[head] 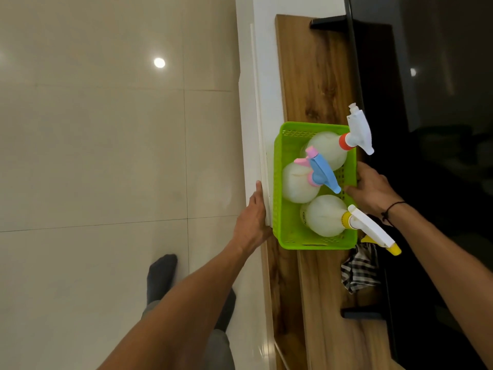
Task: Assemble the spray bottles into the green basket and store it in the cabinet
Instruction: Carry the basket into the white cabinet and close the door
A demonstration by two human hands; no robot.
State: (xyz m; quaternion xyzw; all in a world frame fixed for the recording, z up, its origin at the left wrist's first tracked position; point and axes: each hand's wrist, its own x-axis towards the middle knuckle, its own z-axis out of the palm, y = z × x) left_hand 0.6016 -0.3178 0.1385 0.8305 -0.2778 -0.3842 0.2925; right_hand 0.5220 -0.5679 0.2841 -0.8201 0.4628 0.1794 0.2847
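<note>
The green basket [289,237] sits on the wooden cabinet top [317,76], holding three pale spray bottles. One has a white trigger with an orange collar [358,132], one a blue and pink trigger [321,173], and one a white and yellow trigger [372,231]. My right hand [373,190] grips the basket's right rim. My left hand [252,217] grips the edge of the white cabinet door [260,129], just left of the basket.
A black TV screen [426,102] stands along the right, its black feet [326,22] resting on the wood. A checked cloth [358,271] lies near the basket's near right corner. Glossy tiled floor [106,129] spreads to the left, with my socked foot [160,273] on it.
</note>
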